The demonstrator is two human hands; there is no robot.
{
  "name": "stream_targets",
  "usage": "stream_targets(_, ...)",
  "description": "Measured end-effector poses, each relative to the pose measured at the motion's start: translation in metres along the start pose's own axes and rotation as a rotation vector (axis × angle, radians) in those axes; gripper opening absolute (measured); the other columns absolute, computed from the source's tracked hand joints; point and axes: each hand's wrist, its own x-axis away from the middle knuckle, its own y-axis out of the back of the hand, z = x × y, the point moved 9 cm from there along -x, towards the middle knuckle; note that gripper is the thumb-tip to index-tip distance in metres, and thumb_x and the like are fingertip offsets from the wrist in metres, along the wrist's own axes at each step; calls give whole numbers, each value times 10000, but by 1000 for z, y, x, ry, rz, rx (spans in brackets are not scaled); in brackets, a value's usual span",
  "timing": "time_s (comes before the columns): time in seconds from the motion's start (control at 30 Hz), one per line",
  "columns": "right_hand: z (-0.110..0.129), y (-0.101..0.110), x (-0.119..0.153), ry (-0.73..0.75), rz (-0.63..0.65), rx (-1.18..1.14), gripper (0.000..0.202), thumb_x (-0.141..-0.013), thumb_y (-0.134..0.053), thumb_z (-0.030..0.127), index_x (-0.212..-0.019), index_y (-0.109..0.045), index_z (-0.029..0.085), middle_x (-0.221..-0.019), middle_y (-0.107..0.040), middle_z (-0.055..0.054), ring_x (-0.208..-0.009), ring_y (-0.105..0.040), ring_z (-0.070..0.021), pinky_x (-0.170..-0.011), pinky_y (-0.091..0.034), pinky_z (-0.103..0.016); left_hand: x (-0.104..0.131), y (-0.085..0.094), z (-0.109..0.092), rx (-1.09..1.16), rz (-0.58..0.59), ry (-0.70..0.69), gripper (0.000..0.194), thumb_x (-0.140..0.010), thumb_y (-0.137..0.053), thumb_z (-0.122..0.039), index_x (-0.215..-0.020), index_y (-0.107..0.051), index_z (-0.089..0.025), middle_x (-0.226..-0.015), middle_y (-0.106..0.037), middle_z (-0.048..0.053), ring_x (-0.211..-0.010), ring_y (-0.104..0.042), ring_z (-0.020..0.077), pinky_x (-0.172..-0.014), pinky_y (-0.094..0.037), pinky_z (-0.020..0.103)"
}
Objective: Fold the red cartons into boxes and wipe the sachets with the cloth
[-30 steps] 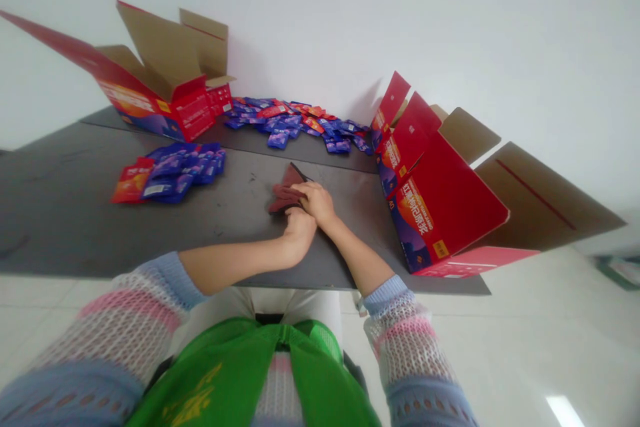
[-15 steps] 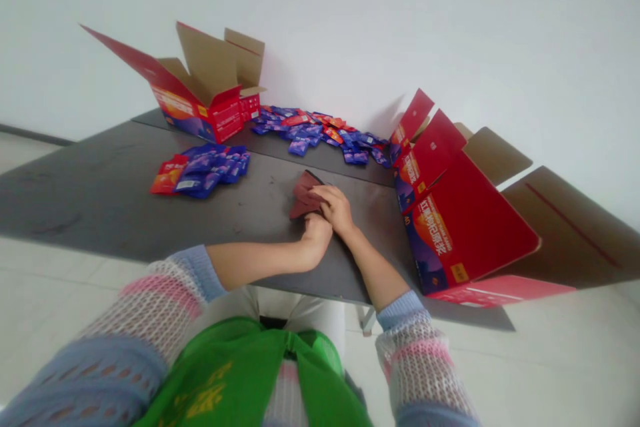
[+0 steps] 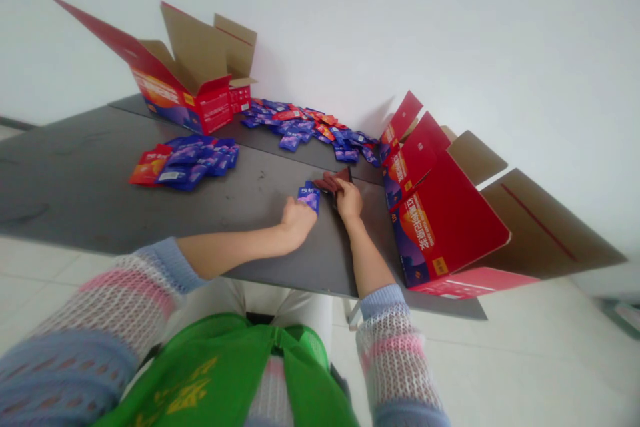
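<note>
My left hand (image 3: pixel 299 221) grips a blue sachet (image 3: pixel 309 197) with white print, held just over the front middle of the grey table (image 3: pixel 260 230). Right beside it, my right hand (image 3: pixel 349 200) is closed on a crumpled brown cloth (image 3: pixel 331 181) with a dark edge. The fingertips of the left hand are partly hidden behind the hand itself. Left of my hands lies a small pile of blue sachets (image 3: pixel 193 159), with a red sachet (image 3: pixel 150 165) at its left end.
A long heap of blue and red sachets (image 3: pixel 297 127) lies along the wall. An open red carton (image 3: pixel 215 107) stands at the back left. Several open red cartons (image 3: pixel 450 213) line the right side, their flaps sticking out.
My hands have moved apart; the right has shifted right with the brown cloth. A blue sachet now shows in my left hand. The whole view has shifted slightly.
</note>
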Motion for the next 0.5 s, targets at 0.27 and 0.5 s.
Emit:
stream_targets(0.27,-7,7,0,-44,-213,-390,506,-919,-361,204,-1376,-562,121,-1338,-639,-146,-1198,-617,-202,-1044,-468,-368,-8,13,20,84,-283,64,880,-880,-566,-582,-1467,-393,50,-1417,-501,329,-1238,-545,380,-1052,-377,447)
stream_targets(0.5,19,15,9,61,-252,-285,569,-918,-300,167,-1447,-509,181,-1358,-619,-110,-1275,-565,-204,-1093,-440,-423,-30,-11,26,105,-179,155,507,-940,-417,-182,-1353,-468,107,-1017,-674,327,-953,-701,354,-773,-541,412)
